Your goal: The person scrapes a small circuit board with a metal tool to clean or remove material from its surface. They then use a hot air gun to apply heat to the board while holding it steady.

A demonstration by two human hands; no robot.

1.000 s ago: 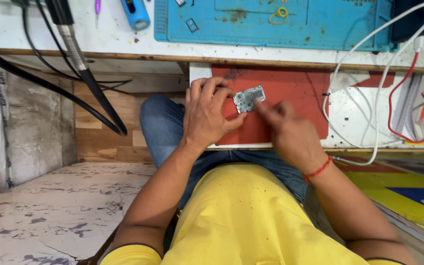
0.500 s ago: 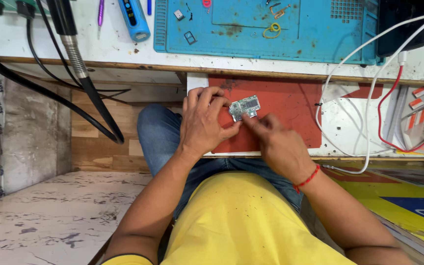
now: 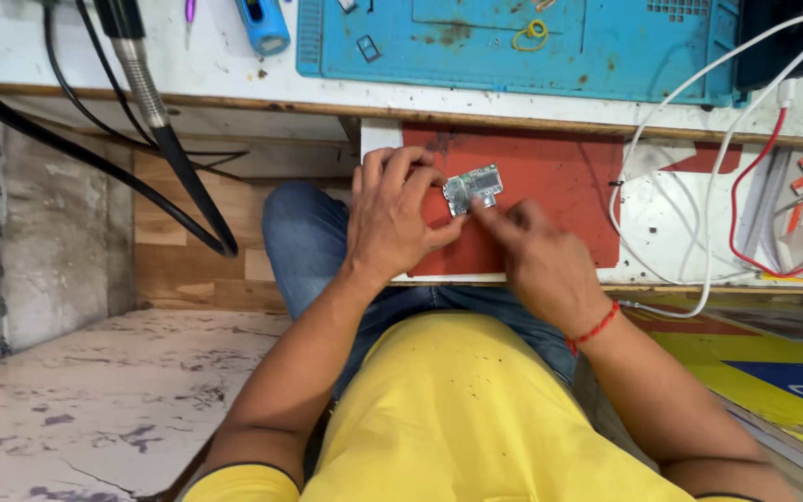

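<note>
Left hand [image 3: 392,218] pinches a small circuit board [image 3: 473,189] by its left edge between fingertips and thumb, holding it above a red mat [image 3: 550,177]. Right hand [image 3: 536,256], fingers curled, presses its fingertips against the board's lower edge, just right of the left hand.

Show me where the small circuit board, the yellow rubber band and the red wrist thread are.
small circuit board [image 3: 473,190], head view, middle of its metal face.
yellow rubber band [image 3: 531,35], head view, on its loop.
red wrist thread [image 3: 595,327], head view, on the strand across the wrist.
</note>
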